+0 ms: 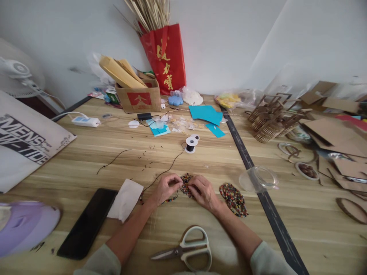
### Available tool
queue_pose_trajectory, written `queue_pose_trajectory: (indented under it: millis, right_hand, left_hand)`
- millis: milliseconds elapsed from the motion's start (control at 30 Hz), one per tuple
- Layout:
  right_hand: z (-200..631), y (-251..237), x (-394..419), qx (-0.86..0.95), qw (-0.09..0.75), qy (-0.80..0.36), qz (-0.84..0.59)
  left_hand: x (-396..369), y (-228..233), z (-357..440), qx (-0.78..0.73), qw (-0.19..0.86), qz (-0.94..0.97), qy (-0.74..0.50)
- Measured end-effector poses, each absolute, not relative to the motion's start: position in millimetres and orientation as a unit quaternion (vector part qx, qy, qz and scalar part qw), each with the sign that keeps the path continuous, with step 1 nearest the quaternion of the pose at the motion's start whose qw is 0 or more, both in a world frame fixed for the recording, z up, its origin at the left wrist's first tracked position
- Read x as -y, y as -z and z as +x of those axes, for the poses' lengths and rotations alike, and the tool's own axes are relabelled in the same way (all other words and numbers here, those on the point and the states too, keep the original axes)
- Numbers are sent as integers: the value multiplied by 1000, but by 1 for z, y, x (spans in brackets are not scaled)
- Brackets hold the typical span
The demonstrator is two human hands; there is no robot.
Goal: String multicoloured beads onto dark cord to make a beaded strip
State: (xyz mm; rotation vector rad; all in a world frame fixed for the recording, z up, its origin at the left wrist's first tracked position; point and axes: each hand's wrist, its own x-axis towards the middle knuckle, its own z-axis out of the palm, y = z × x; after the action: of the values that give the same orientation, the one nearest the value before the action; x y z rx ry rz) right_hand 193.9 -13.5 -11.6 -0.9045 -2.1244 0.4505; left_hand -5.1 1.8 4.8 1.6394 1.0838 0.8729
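Observation:
A small heap of multicoloured beads lies on the table between my hands. At its left edge, the thumb and forefinger of my left hand are pinched together. A black cord with beads strung on it curves from beneath this hand up toward those fingertips. My right hand rests against the heap's right side, fingers bent and closed; whatever they pinch is too small to make out. From a white spool of black cord, the line runs down behind my left wrist. Beaded strands lie coiled right of my right hand.
Scissors lie close in front of me. A black phone and white paper are at left. A clear plastic container stands on the dark strip. Small baskets and cardboard occupy the right; a red bag stands behind.

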Motion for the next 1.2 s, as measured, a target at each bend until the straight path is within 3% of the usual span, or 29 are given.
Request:
queue_pose_trajectory:
  millis: [233, 1200]
  right_hand:
    - [188, 15, 14, 801, 437, -238, -334]
    - [187, 12, 13, 797, 440, -250, -330]
  left_hand:
    - [-1, -3, -6, -440, 454, 696, -341]
    - [-1, -4, -2, -434, 428, 727, -316]
